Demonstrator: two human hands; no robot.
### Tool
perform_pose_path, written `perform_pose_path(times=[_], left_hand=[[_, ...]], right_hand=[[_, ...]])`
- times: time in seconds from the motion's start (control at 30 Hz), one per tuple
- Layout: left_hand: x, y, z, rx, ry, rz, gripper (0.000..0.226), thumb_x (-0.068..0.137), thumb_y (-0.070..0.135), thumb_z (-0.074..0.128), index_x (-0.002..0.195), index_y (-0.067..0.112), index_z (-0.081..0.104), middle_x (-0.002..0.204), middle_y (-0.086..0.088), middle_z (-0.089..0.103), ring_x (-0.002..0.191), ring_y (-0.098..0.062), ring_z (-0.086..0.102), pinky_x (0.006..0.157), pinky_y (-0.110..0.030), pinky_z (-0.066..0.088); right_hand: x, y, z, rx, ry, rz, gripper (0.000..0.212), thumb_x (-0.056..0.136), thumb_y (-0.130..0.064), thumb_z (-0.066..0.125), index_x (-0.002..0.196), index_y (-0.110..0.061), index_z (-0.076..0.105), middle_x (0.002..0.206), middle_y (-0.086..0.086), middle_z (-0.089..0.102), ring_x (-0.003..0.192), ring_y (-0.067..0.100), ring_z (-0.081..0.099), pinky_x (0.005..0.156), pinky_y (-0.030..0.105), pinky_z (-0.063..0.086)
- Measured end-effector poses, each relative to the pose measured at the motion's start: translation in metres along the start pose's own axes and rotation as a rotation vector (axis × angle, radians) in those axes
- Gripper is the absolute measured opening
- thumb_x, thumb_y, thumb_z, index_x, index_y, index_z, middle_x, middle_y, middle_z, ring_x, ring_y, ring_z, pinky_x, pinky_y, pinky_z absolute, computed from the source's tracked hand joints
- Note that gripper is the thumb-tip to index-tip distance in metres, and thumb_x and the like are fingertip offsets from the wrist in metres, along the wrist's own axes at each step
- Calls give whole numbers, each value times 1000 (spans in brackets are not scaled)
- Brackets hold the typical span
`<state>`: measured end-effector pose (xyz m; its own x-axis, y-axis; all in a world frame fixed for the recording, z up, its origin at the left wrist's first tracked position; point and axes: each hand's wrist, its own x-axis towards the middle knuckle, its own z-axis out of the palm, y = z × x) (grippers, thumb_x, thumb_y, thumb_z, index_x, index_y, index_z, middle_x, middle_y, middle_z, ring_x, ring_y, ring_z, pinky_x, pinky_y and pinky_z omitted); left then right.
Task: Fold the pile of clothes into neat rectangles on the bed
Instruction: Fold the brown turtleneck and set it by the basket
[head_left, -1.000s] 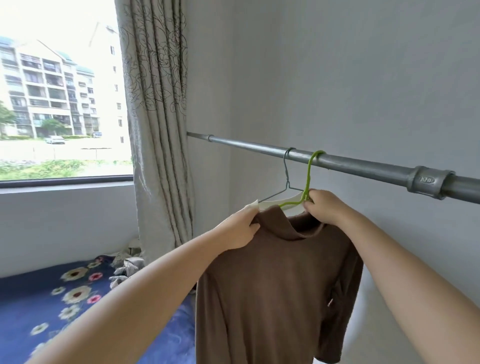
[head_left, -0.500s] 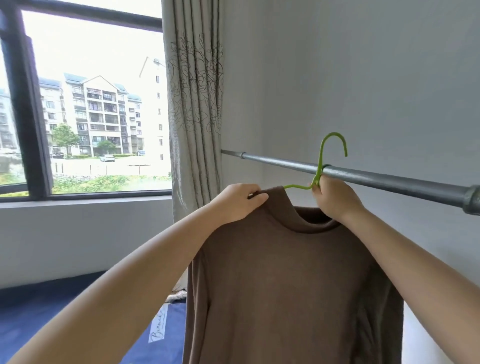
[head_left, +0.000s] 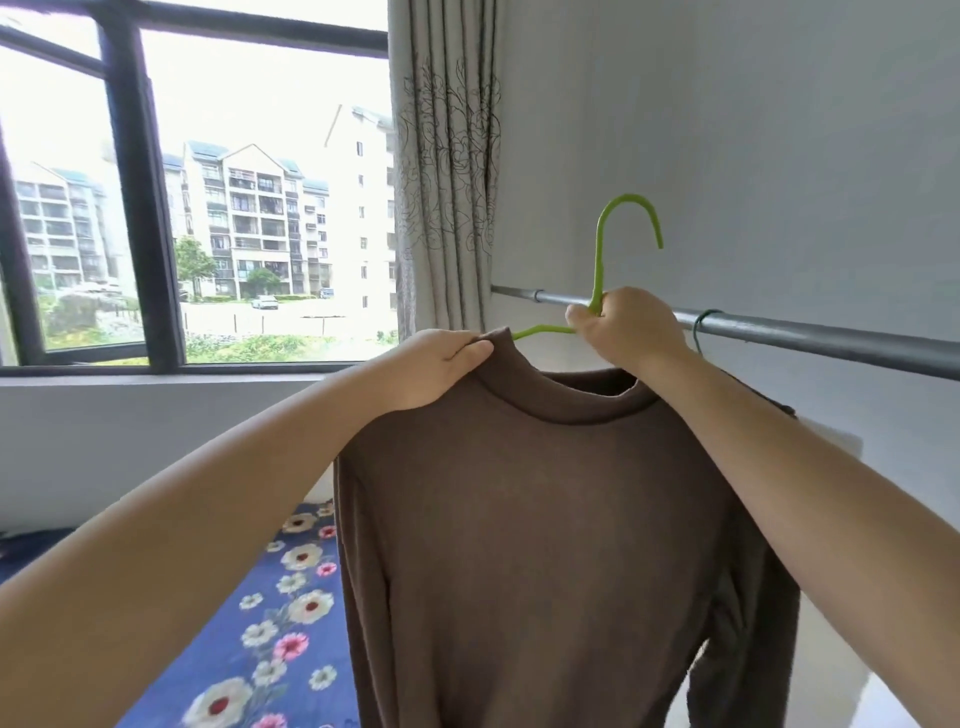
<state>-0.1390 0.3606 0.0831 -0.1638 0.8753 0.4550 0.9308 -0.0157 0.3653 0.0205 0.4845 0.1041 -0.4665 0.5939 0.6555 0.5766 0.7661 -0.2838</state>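
Note:
A brown long-sleeved top (head_left: 545, 545) hangs in front of me on a green hanger (head_left: 602, 249), whose hook is lifted clear above the metal rail (head_left: 805, 335). My right hand (head_left: 628, 330) grips the hanger's neck just below the hook. My left hand (head_left: 436, 366) pinches the left side of the top's collar at the shoulder. The top's lower part runs out of view at the bottom. The bed (head_left: 249, 623) with its blue floral sheet lies below to the left.
A grey wall is behind the rail. Another dark green hook (head_left: 701, 325) hangs on the rail to the right of my hand, with a pale garment (head_left: 836, 447) below it. A patterned curtain (head_left: 447, 171) and a window (head_left: 208, 197) are at the left.
The green hanger with the brown top came off the rail and rose above it, held in my right hand. My view turned left and up toward the window.

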Motion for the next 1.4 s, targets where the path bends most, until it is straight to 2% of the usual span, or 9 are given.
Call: perform_pose_path(times=[0.3,0.4,0.5,0.7,0.8,0.93,1.0,1.17,1.4], left_hand=[[-55,-45,-36,40,-9,-28,36,100,26,33,67,22,46,69,6,51,63,-4,49,55,-6,39],[-72,-68,-31,-225,55,-108,28,99,23,35,82,16,56,76,1,58,70,-12,56,60,-11,46],[-75,-71,-11,-737,308,-279,28,100,23,38,89,16,63,82,0,64,75,-12,59,68,-22,50],[-77,-72,-2,-993,505,-286,30,99,22,41,81,18,64,63,6,68,56,-2,62,54,-15,52],[-77,-62,4,-1067,525,-257,31,99,22,41,79,18,64,62,6,67,58,-4,62,58,-19,53],[-72,-58,4,-1250,594,-298,32,100,27,39,81,18,62,65,3,66,59,-7,62,56,-20,54],[-69,-60,5,-1298,653,-306,31,100,29,38,83,21,62,61,9,66,58,-3,63,56,-19,54],[-61,-81,14,-966,749,-251,29,101,26,36,89,27,63,88,5,63,93,-15,58,96,-38,44],[-56,-105,22,-990,471,-572,27,100,34,36,91,19,57,85,-2,58,86,-18,56,76,-35,49]], right_hand=[[-5,-7,13,33,43,153,39,94,-26,39,66,-2,52,71,12,56,74,31,49,71,32,32],[-10,-4,25,91,-12,220,43,94,-26,38,84,7,64,92,19,67,90,36,56,76,34,38],[-21,-24,35,87,-20,172,53,99,-31,33,60,3,48,65,13,53,78,36,52,66,32,32],[-44,-58,21,-570,95,-71,48,96,-43,40,94,1,59,92,16,55,99,33,52,70,34,36],[-46,-69,23,-259,-61,-483,36,92,-36,51,89,-2,61,82,5,55,88,22,55,74,28,39],[-46,-63,39,103,-362,-428,33,93,-30,51,64,-12,47,53,-7,39,48,6,39,52,14,30],[-45,-56,43,277,-347,-334,41,94,-29,47,58,-12,38,51,-7,30,44,6,32,49,16,27],[-34,-36,57,483,-291,-102,43,98,-24,40,57,-13,44,39,-11,30,36,4,25,43,15,24],[-13,-32,62,1235,186,623,38,99,-21,29,62,-14,35,28,-10,26,22,4,19,34,6,15]])
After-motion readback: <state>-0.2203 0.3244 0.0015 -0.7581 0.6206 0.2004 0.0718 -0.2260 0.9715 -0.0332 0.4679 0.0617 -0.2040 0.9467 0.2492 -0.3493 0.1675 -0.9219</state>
